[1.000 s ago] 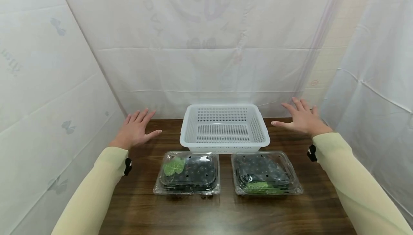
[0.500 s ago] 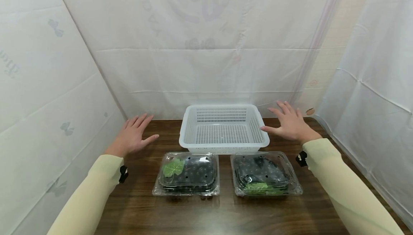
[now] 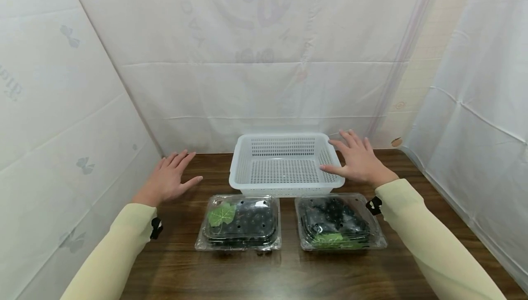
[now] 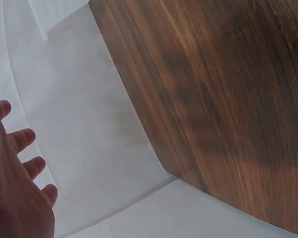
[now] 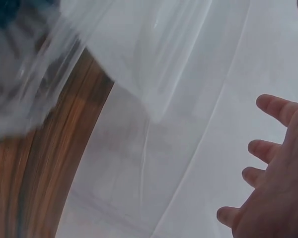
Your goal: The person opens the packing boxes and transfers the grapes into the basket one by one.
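My left hand hovers with spread fingers to the left of the white plastic basket, holding nothing. Over the basket's right side, my right hand has its fingers spread and overlaps the rim in the head view. In front of the basket sit two clear plastic clamshell boxes of dark round fruit like grapes. The left box shows a green leaf print at its upper left; the right box has green along its near side. In the right wrist view, part of a clear box appears blurred at upper left.
A dark wood-grain table carries the basket and boxes. White printed sheets hang as a back wall, a left wall and a right wall, close to the table's edges.
My right hand has moved left, from beside the basket to over its right rim. The left hand has shifted slightly left and nearer. Basket and boxes stay in place.
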Action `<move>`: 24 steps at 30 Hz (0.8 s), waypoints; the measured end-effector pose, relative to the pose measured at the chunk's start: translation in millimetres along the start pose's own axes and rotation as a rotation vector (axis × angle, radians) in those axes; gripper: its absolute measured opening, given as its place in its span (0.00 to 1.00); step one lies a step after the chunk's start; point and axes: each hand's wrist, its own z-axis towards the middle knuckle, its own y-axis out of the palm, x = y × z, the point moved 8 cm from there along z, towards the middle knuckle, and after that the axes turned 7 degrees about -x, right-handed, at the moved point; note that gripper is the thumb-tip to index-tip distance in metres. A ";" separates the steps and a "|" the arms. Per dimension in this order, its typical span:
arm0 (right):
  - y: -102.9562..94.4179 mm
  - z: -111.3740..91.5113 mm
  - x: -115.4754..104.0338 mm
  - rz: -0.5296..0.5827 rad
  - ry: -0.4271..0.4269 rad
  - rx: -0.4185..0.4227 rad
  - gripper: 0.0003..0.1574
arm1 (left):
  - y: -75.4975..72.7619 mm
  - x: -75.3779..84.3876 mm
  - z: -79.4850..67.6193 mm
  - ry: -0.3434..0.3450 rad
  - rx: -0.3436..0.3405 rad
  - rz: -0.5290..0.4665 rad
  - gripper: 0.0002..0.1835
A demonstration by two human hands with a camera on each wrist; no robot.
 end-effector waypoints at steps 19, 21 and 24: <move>42.6 -17.8 -128.1 0.216 -0.353 -0.068 0.50 | 34.8 47.1 -42.3 0.029 0.003 -0.175 0.34; 51.5 -22.0 -142.2 0.253 -0.368 -0.137 0.50 | 40.7 55.1 -46.6 0.022 -0.024 -0.247 0.31; 63.9 -26.9 -161.7 0.307 -0.381 -0.222 0.48 | 49.7 65.6 -52.4 0.003 -0.078 -0.342 0.27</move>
